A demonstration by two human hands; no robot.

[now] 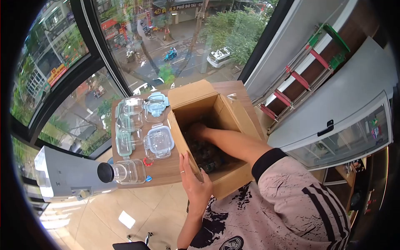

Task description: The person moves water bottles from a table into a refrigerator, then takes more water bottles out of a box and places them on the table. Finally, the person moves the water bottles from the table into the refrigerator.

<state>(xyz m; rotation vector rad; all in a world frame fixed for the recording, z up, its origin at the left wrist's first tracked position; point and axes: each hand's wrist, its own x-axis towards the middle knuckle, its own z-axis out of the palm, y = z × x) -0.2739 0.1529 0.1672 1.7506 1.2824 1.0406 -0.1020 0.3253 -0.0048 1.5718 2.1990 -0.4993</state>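
A brown cardboard box [243, 114] stands with its flaps up on the right part of the wooden table. My left hand [195, 183] grips the box's near left wall, with fingers along the outside and the thumb at the edge. My right hand [198, 131] reaches deep into the box, and its fingers are lost in shadow. Dark, shiny items [210, 158] lie at the bottom of the box; their kind cannot be made out. Left of the box are clear food containers with pale blue or green lids, among them a container with a light blue rim [159, 141].
A clear jar with a black lid [105, 172] lies at the table's near left edge, beside a red beaded ring [148, 161] and a small blue piece [148, 178]. Tall windows stand behind. A folding ladder [291, 83] and a grey cabinet [333, 96] are at right.
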